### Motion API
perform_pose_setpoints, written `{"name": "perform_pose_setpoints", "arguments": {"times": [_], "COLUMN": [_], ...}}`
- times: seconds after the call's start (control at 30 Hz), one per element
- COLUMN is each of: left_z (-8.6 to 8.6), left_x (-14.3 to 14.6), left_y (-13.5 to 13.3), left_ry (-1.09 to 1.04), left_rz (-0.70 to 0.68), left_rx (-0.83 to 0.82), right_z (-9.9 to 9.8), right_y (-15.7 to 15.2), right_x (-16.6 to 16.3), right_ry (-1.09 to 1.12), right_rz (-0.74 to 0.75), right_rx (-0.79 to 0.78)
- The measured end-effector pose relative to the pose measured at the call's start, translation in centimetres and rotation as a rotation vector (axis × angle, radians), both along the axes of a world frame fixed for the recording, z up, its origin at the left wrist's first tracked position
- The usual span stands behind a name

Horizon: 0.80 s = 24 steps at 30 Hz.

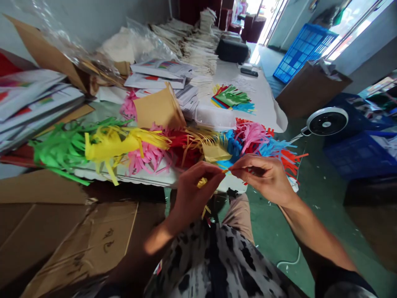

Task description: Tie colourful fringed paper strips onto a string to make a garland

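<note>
My left hand point(198, 188) is closed, thumb and fingertips pinched on a small yellow paper strip point(225, 171). Yellow paper also shows inside its palm and hanging below it. My right hand point(268, 178) pinches the strip's other end between thumb and finger, close to the left fingertips. Both hands are in front of the table's near edge. Just beyond them lie fringed paper tassels: gold point(217, 151), blue and pink point(251, 138), and red ones point(291, 161). Farther left are yellow point(111, 142) and green point(58, 145) tassels.
Behind the tassels stand a clear plastic tray point(215, 116), a tan envelope stack point(158, 107) and a fanned multicoloured paper pile point(232, 98). Cardboard boxes point(105, 240) sit below left. A round fan point(328, 121) and blue crates point(304, 51) are on the right.
</note>
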<state>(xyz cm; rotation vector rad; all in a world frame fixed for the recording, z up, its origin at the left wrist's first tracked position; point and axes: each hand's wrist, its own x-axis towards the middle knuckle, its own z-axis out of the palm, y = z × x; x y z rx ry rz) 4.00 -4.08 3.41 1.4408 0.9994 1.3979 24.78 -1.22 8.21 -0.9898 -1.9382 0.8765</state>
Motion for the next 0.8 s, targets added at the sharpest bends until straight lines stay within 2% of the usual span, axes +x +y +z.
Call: {"name": "perform_pose_setpoints", "arguments": {"times": [0.13, 0.33, 0.5, 0.8], "left_z": [0.4, 0.7, 0.9, 1.2], "left_x": [0.2, 0.3, 0.1, 0.2], "left_y": [-0.3, -0.6, -0.7, -0.9], "left_ry": [0.079, 0.133, 0.189, 0.289], "left_rz": [-0.009, -0.033, -0.060, -0.022], "left_rx": [0.125, 0.191, 0.245, 0.319], "right_z": [0.4, 1.0, 1.0, 1.3], "right_y": [-1.1, -1.8, -2.3, -3.2], "right_x": [0.3, 0.6, 0.7, 0.5], "right_ry": [-0.039, -0.095, -0.127, -0.178], "right_rz": [-0.024, 0.034, 0.025, 0.030], "right_rx": [0.000, 0.071, 0.162, 0.158]}}
